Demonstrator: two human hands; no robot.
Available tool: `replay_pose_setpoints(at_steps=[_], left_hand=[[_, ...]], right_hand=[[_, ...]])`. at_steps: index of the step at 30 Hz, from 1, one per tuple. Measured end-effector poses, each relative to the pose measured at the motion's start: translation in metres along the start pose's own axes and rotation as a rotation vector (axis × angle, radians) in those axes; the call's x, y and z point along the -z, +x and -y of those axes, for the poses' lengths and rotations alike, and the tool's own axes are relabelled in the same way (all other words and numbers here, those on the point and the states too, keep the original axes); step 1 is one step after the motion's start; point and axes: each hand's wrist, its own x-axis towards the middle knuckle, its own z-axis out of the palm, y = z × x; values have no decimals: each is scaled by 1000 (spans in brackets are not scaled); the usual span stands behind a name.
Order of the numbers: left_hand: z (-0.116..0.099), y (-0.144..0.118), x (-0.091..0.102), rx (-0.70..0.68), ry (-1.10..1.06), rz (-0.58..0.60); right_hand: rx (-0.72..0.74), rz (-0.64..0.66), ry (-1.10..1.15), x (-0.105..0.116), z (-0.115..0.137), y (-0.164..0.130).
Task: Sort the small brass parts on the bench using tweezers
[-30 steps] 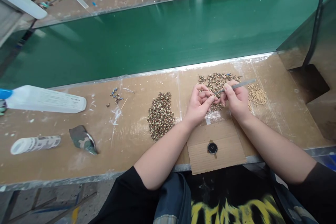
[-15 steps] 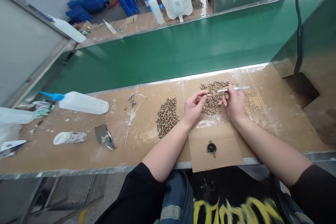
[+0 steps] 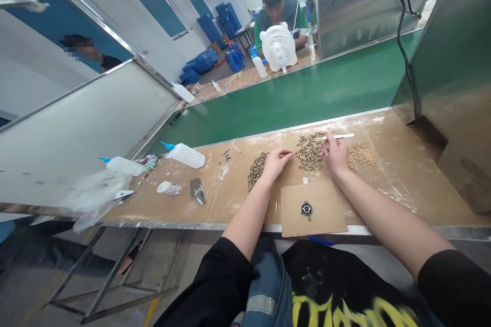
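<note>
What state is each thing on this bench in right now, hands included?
left hand: fingers pinched, beside the dark parts pile.
right hand: closed on the tweezers.
middle parts pile: spread loose between the hands.
pale beads: loose heap.
squeeze bottle: lying on its side.
fan: upright; cannot tell whether it is running.
cardboard square: flat at the bench edge.

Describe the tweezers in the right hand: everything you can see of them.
The tweezers are a slim, pale, metallic-looking tool, lying nearly level and pointing left to right across the view. The right hand pinches them near their left end, over the middle pile of small brownish parts; the right end sticks out free beyond the fingers. Their tips are too small to make out.
</note>
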Motion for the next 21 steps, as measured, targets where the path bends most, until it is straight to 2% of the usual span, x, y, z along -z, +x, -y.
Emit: replay_pose_setpoints(at_steps=[3,6,8,12,14,16,18,21], left_hand=[[-1,-8,-6,-15,121,43],[-6,-7,-1,-45,172,-4],[-10,-2,17,-54,216,-76],[-11,15,73,-16,357,-206],[-5,25,96,33,424,-173],[5,34,108,97,481,-83],[16,40,109,165,532,2],[27,46,102,268,592,70]], right_hand=[[0,-2,-32,0,2,-1],[-5,-5,-41,0,5,-1],[-11,-8,-32,0,6,-2],[-17,51,-44,0,6,-5],[-12,85,-71,1,6,-6],[-7,103,-93,1,6,-7],[-5,109,-105,1,7,-8],[-22,111,-112,0,10,-9]])
